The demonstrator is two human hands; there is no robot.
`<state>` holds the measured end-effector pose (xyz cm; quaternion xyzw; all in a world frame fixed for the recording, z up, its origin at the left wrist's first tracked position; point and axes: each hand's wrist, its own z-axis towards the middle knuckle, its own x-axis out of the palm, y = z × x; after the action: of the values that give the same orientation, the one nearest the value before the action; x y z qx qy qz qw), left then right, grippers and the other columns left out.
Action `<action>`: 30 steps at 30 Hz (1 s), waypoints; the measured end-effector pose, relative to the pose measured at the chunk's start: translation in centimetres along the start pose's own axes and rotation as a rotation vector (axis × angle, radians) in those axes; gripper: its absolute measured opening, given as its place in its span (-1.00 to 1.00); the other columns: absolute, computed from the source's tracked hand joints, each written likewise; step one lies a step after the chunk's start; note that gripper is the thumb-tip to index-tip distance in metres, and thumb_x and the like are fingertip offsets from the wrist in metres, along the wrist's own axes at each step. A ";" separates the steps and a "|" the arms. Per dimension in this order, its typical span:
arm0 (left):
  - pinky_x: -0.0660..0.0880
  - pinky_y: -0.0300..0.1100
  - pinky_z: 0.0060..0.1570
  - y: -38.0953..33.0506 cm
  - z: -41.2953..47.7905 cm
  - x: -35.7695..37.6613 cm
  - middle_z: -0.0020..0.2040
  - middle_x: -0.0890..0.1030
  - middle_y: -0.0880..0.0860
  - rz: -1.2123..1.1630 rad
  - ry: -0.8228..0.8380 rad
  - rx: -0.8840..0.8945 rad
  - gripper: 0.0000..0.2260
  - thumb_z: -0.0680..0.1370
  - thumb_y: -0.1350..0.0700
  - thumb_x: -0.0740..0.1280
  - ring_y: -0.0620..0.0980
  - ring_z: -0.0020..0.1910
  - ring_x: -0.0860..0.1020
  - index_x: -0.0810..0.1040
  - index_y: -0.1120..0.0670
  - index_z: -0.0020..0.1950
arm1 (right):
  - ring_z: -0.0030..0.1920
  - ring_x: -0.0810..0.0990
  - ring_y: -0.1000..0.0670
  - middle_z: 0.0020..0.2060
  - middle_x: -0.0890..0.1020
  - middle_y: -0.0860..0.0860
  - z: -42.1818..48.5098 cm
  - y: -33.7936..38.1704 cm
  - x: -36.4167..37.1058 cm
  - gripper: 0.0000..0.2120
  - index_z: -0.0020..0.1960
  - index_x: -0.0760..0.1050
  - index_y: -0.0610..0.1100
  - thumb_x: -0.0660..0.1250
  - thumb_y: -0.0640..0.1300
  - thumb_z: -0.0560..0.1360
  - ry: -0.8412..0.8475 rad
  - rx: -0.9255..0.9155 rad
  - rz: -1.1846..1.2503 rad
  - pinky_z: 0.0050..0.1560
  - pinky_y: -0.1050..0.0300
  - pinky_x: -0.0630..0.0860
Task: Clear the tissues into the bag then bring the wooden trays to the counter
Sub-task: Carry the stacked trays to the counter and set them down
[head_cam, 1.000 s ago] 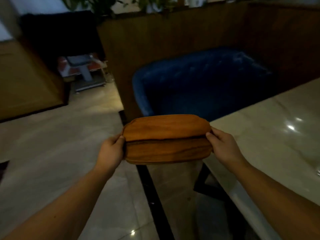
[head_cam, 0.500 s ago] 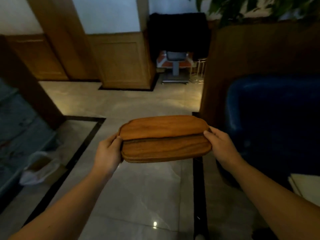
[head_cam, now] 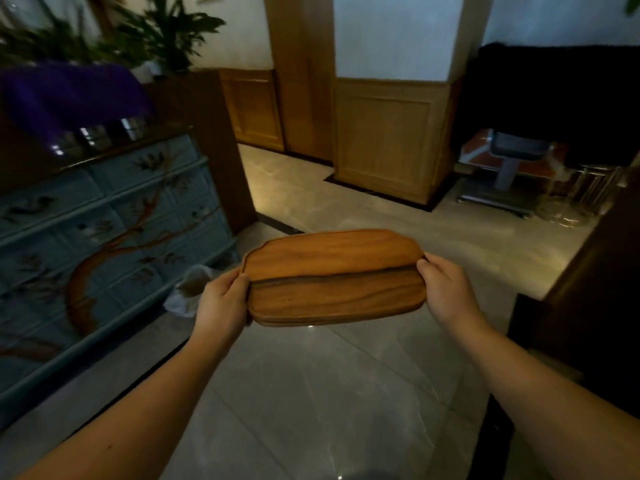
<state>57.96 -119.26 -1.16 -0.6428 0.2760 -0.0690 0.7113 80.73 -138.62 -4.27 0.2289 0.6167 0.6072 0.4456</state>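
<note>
I hold stacked wooden trays [head_cam: 332,278] level in front of me, above the tiled floor. They are oval-cornered, brown, with a dark grain stripe across the middle. My left hand [head_cam: 221,299] grips their left edge, thumb on top. At the right edge my right hand [head_cam: 446,292] grips them the same way. A whitish bag [head_cam: 187,292] sits on the floor just left of my left hand, at the foot of the blue cabinet; what is inside it cannot be made out.
A blue painted cabinet [head_cam: 104,244] with a purple cloth [head_cam: 69,95] on top lines the left side. Wood-panelled pillars [head_cam: 384,140] stand ahead. A dark wooden partition [head_cam: 588,306] is at the right, with a small stand [head_cam: 509,164] beyond. Glossy tiled floor [head_cam: 346,393] stretches ahead.
My view has swung left: the blue sofa and the marble table have gone out of sight, and the blue cabinet and bag have come in. Both hands keep the same grip on the trays.
</note>
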 end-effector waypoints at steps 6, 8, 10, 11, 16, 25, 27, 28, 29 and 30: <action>0.33 -0.22 -0.60 -0.1 3.7 -3.7 -0.43 0.43 0.10 -0.016 -0.253 -0.043 -0.76 0.62 0.11 0.14 -0.04 -0.56 0.41 0.59 0.03 -0.11 | -0.32 0.50 -0.05 -0.38 0.51 -0.07 7.1 2.9 6.9 -0.66 -0.24 0.54 -0.14 0.12 -0.09 0.61 0.216 -0.058 0.006 -0.27 0.06 0.34; 0.33 -0.24 -0.62 0.2 4.8 -5.6 -0.45 0.44 0.06 -0.022 -0.320 -0.070 -0.77 0.62 0.12 0.15 -0.07 -0.59 0.41 0.59 0.04 -0.09 | -0.35 0.53 0.07 -0.38 0.54 -0.01 8.6 4.0 9.8 -0.67 -0.23 0.56 -0.09 0.12 -0.12 0.62 0.276 -0.095 0.019 -0.33 0.15 0.39; 0.33 -0.18 -0.54 0.8 6.0 -7.9 -0.46 0.43 0.06 -0.002 -0.368 -0.073 -0.74 0.61 0.11 0.15 0.00 -0.54 0.41 0.60 0.06 -0.16 | -0.33 0.54 0.07 -0.37 0.55 -0.01 10.1 5.0 13.0 -0.68 -0.21 0.56 -0.06 0.12 -0.14 0.63 0.331 -0.120 0.026 -0.34 0.21 0.41; 0.33 -0.17 -0.53 1.3 6.7 -9.2 -0.47 0.43 0.07 -0.001 -0.393 -0.079 -0.73 0.61 0.11 0.16 0.03 -0.52 0.40 0.60 0.06 -0.19 | -0.31 0.54 0.04 -0.35 0.55 -0.02 10.7 5.6 14.9 -0.68 -0.20 0.56 -0.06 0.11 -0.13 0.63 0.359 -0.132 0.026 -0.34 0.23 0.41; 0.31 -0.09 -0.45 3.3 10.7 -15.6 -0.40 0.42 0.15 -0.008 -0.502 -0.101 -0.73 0.61 0.11 0.16 0.08 -0.44 0.39 0.56 -0.04 -0.22 | -0.29 0.53 0.02 -0.35 0.53 -0.03 13.3 8.8 24.2 -0.65 -0.21 0.55 -0.06 0.09 -0.08 0.64 0.458 -0.179 0.035 -0.31 0.17 0.39; 0.46 -0.01 -0.33 6.4 20.8 -30.0 -0.37 0.54 0.07 -0.025 -0.633 -0.133 -0.79 0.61 0.07 0.16 0.10 -0.39 0.50 0.60 -0.02 -0.04 | -0.26 0.53 -0.05 -0.35 0.53 -0.03 17.7 15.1 42.4 -0.63 -0.23 0.53 -0.06 0.07 -0.03 0.64 0.595 -0.208 0.041 -0.24 0.09 0.40; 0.45 0.00 -0.34 6.7 22.6 -32.9 -0.39 0.52 0.07 -0.035 -0.642 -0.126 -0.79 0.61 0.08 0.16 0.10 -0.41 0.48 0.58 -0.11 -0.06 | -0.25 0.55 -0.08 -0.34 0.55 -0.05 18.6 16.3 46.0 -0.62 -0.21 0.56 -0.09 0.08 -0.05 0.64 0.618 -0.215 0.049 -0.23 0.06 0.41; 0.44 0.01 -0.34 6.9 23.4 -34.3 -0.39 0.51 0.09 -0.032 -0.648 -0.130 -0.79 0.61 0.07 0.16 0.11 -0.40 0.47 0.59 -0.11 -0.07 | -0.24 0.56 -0.11 -0.33 0.57 -0.08 19.0 16.8 47.8 -0.63 -0.19 0.57 -0.13 0.08 -0.05 0.64 0.626 -0.217 0.056 -0.22 0.04 0.42; 0.41 0.01 -0.34 7.1 24.1 -35.7 -0.38 0.50 0.11 -0.018 -0.652 -0.132 -0.78 0.60 0.08 0.16 0.11 -0.40 0.45 0.61 -0.07 -0.06 | -0.22 0.58 -0.14 -0.31 0.58 -0.11 19.5 17.3 49.7 -0.63 -0.16 0.58 -0.16 0.09 -0.05 0.64 0.628 -0.217 0.059 -0.21 0.04 0.44; 0.38 -0.01 -0.35 7.3 24.7 -36.9 -0.37 0.49 0.13 0.004 -0.649 -0.130 -0.76 0.60 0.08 0.16 0.11 -0.40 0.44 0.62 -0.03 -0.05 | -0.20 0.60 -0.15 -0.28 0.60 -0.13 19.7 17.9 51.3 -0.63 -0.13 0.59 -0.18 0.09 -0.04 0.64 0.625 -0.214 0.067 -0.21 0.05 0.46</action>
<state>37.06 -79.73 3.56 -0.6747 0.0401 0.1585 0.7197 66.92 -82.82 1.48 0.0037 0.6485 0.7237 0.2360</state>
